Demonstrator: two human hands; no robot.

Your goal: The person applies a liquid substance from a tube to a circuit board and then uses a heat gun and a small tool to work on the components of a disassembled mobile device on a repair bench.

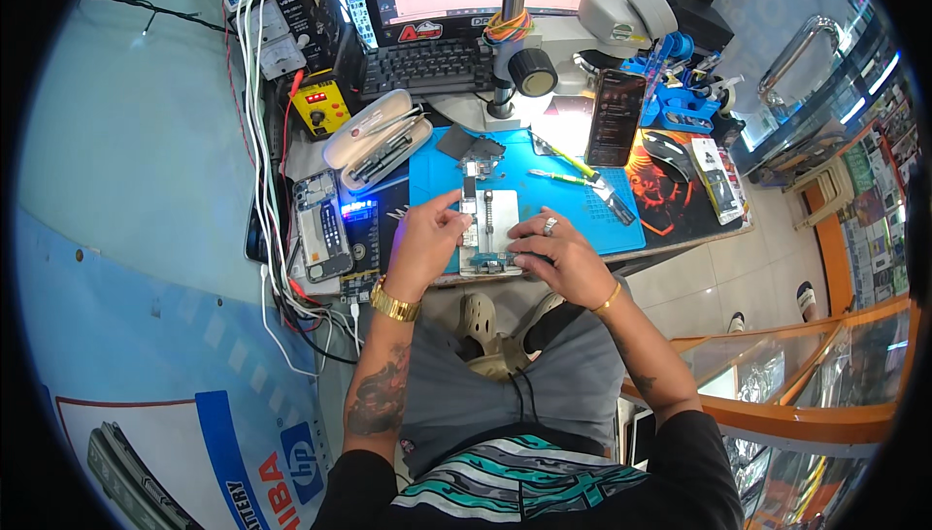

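Note:
A metal board holder [503,215] with a spring rod down its middle lies at the front edge of the blue work mat [434,163]. Along its left side runs a narrow phone circuit board [470,202]. Thumb and forefinger of my left hand [424,244] are closed on this board; the exact contact is partly hidden by the fingers. My right hand [566,256], wearing a ring, curls its fingers round the holder's right edge near its lower clamp. Another small teal board part [488,260] sits at the holder's near end.
An opened phone [325,229] and a lit circuit board [361,239] lie left, beside an open tool case [379,142]. Right are a precision knife [612,202], an upright phone [615,120] and a mouse [668,155]. A microscope post [507,35] rises behind the mat.

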